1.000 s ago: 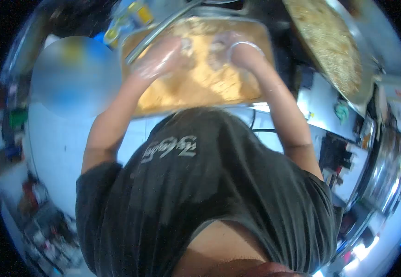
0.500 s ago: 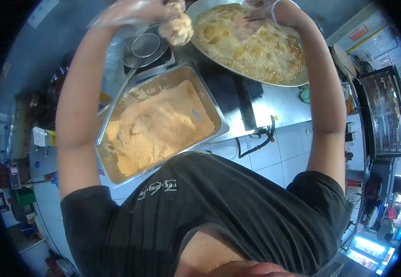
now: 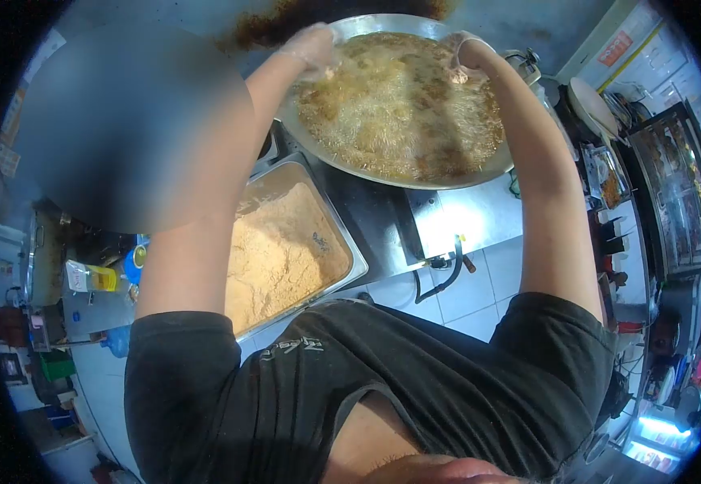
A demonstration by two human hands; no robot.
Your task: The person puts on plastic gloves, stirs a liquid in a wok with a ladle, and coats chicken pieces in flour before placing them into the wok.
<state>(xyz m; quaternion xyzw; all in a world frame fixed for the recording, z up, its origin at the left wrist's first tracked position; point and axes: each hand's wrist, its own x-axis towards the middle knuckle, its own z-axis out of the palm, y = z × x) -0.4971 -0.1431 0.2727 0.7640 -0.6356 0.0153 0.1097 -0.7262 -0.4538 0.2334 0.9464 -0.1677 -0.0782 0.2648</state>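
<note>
A wide metal pan [image 3: 415,179] is full of bubbling oil [image 3: 399,113], with frothing pieces partly hidden under the foam. My left hand [image 3: 312,48], in a clear plastic glove, is over the pan's left rim. Its fingers are curled and a little blurred around a pale flour-coated piece of food [image 3: 328,73]. Over the right part of the oil, my gloved right hand [image 3: 465,53] points down, closed on another flour-coated piece [image 3: 458,77]. A rectangular metal tray [image 3: 357,256] of orange-tinted flour [image 3: 282,250] lies nearer my body, partly covered by my left forearm.
The pan and tray are on a steel counter [image 3: 479,218]. A black hose [image 3: 447,278] hangs at its front edge above the tiled floor. A glass-fronted case [image 3: 673,189] stands on the right. A yellow-labelled container [image 3: 92,277] is at left. A blurred patch hides the upper left.
My left hand has moved right and down, from above the strainer and tray to the pan's left rim. My right hand has moved down slightly at the pan's right side; a coated piece now shows there.
</note>
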